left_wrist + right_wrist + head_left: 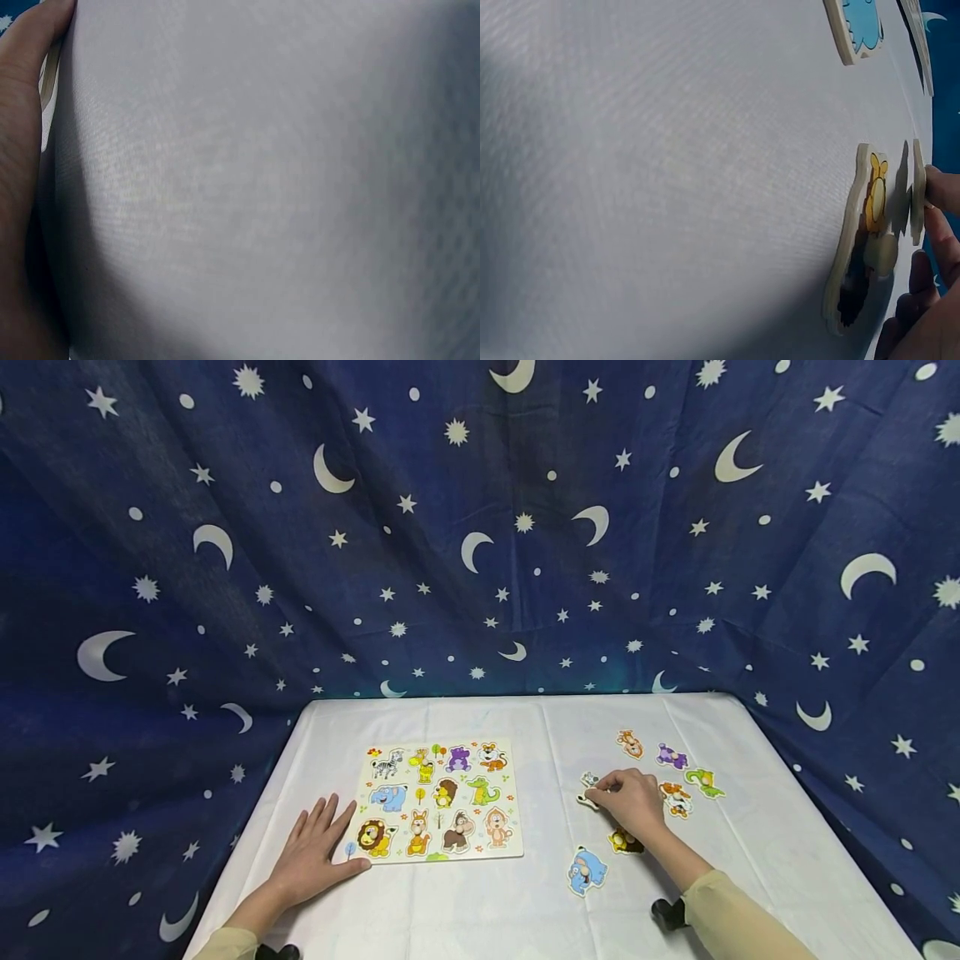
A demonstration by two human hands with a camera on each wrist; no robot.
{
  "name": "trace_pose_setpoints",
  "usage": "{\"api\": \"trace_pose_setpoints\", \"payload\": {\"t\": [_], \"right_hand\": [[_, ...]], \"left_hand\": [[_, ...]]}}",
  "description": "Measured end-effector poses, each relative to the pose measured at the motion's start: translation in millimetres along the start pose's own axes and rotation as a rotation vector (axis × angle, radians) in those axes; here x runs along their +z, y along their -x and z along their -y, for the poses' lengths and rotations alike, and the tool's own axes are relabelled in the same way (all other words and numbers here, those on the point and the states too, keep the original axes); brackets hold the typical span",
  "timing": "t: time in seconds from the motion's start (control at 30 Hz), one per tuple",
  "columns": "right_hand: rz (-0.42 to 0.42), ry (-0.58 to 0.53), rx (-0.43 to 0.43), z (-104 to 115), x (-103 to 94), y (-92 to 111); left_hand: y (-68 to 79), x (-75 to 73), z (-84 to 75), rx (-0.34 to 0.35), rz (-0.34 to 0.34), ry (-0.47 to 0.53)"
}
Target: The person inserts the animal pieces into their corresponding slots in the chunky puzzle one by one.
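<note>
Off to the right in the head view, my right hand (pixel 633 802) pinches a small black-and-white animal puzzle piece (pixel 587 800) between thumb and fingertips. The right wrist view shows that held piece (pixel 918 195) edge-on, a shadow beside it on the cloth. Beneath the hand lies a yellow-and-dark piece (pixel 624 842), partly hidden. The blue elephant piece (pixel 587 870) is nearer to me. My left hand (pixel 311 852) rests flat with spread fingers, its thumb by the lower left corner of the animal puzzle board (pixel 442 858).
Several loose pieces lie beyond my right hand: an orange-brown one (pixel 630 743), a purple one (pixel 672 756), a green crocodile (pixel 705 782) and a tiger (pixel 676 800). A white cloth (pixel 480 910) covers the table. Behind it hangs a blue star-and-moon curtain (pixel 480 602).
</note>
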State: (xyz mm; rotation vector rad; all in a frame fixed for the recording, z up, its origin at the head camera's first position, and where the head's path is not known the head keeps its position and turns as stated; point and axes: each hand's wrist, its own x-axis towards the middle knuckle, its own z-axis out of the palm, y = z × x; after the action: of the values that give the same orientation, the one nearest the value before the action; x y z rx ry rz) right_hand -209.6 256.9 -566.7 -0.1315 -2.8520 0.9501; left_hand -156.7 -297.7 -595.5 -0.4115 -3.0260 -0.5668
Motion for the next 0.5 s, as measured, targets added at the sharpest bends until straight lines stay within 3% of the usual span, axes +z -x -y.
{"api": "trace_pose_setpoints", "payload": {"t": [0.37,0.5], "right_hand": [[0.052,0.003,0.016,-6,3.8,0],[0.077,-0.016,-0.015,-11,1.9,-1]], "left_hand": [[-0.9,-2.9,-1.8,-0.027,0.029,-0.019],[-0.6,-3.3,-1.9,-0.027,0.029,-0.019]]}}
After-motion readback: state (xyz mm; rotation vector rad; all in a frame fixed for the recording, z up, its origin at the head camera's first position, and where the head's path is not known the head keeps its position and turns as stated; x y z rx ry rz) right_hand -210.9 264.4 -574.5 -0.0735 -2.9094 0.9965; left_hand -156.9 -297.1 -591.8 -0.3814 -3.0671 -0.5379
